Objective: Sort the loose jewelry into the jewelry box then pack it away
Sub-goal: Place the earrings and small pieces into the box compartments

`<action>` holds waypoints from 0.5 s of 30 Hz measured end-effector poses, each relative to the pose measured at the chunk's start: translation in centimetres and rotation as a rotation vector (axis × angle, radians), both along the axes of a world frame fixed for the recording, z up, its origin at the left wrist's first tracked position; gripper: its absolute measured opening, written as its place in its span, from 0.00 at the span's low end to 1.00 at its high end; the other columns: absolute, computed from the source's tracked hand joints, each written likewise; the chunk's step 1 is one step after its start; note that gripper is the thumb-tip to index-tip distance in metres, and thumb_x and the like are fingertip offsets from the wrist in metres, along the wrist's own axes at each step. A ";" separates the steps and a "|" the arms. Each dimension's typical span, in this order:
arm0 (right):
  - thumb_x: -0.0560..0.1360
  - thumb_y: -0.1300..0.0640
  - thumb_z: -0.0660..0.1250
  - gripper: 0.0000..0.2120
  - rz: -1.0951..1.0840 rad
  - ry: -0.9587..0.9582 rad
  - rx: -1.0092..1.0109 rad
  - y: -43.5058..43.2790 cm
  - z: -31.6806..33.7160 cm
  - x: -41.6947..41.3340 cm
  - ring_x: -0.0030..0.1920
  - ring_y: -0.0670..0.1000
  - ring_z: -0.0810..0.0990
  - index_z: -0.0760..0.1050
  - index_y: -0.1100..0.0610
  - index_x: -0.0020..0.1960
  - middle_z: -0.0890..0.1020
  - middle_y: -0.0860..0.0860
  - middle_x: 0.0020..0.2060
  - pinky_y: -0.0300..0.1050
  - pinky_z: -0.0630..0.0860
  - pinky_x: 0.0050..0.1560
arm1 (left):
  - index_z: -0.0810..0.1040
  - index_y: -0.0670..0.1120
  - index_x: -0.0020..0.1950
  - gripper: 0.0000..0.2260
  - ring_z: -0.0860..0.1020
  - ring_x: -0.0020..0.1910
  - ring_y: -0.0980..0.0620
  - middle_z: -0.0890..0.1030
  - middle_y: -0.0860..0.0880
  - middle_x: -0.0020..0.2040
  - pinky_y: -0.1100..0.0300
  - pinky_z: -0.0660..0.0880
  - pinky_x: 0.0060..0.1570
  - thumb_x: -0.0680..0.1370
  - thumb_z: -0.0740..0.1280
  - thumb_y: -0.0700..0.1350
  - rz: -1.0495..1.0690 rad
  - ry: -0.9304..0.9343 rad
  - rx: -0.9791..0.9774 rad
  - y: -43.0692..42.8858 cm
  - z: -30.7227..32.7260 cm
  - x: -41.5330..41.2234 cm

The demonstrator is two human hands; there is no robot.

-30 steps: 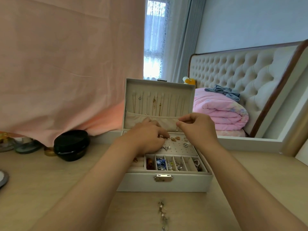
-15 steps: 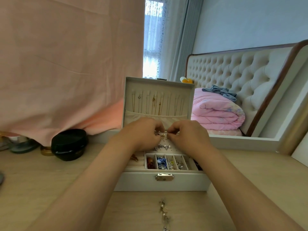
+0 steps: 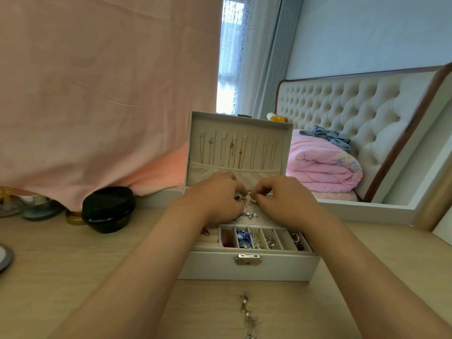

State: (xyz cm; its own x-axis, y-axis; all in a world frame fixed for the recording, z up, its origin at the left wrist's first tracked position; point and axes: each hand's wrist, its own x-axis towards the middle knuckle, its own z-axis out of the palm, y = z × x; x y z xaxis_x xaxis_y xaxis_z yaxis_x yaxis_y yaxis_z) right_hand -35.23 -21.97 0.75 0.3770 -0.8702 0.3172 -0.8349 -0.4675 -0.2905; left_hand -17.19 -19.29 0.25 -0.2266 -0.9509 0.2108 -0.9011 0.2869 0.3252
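Black jar (image 3: 108, 209) left of jewelry box (image 3: 249, 265)

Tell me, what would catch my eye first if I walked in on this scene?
Probably the open white jewelry box in the middle of the wooden desk, necklaces hanging inside its raised lid. Both the left hand and the right hand are pinched over small earrings on its tray. A loose chain of jewelry lies on the desk in front of the box.
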 end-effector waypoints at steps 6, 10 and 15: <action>0.77 0.52 0.68 0.07 0.015 -0.090 0.067 -0.2 -0.3 -0.2 0.52 0.43 0.79 0.83 0.45 0.53 0.82 0.40 0.50 0.47 0.78 0.57 | 0.74 0.57 0.70 0.20 0.70 0.67 0.51 0.74 0.52 0.65 0.51 0.70 0.66 0.78 0.64 0.50 -0.004 -0.004 -0.022 -0.1 -0.1 0.2; 0.77 0.50 0.69 0.06 0.012 -0.095 0.072 -0.3 -0.4 -0.1 0.50 0.42 0.79 0.83 0.46 0.50 0.83 0.40 0.47 0.47 0.79 0.56 | 0.74 0.60 0.70 0.20 0.67 0.68 0.52 0.74 0.53 0.66 0.50 0.68 0.67 0.78 0.64 0.52 -0.004 -0.031 -0.004 -0.2 -0.2 0.3; 0.75 0.50 0.69 0.05 0.018 -0.110 0.079 -0.6 -0.3 -0.4 0.50 0.42 0.79 0.83 0.44 0.49 0.82 0.39 0.47 0.46 0.78 0.55 | 0.74 0.59 0.70 0.19 0.68 0.67 0.52 0.74 0.53 0.66 0.52 0.69 0.65 0.79 0.63 0.53 -0.003 -0.023 -0.006 -0.1 -0.2 0.2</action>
State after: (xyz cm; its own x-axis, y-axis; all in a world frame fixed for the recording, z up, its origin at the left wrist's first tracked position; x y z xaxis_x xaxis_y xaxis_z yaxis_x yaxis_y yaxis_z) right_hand -35.62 -22.53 0.41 0.3595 -0.8876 0.2878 -0.7877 -0.4540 -0.4164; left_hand -17.00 -19.37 0.08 -0.2345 -0.9488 0.2115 -0.9073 0.2918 0.3028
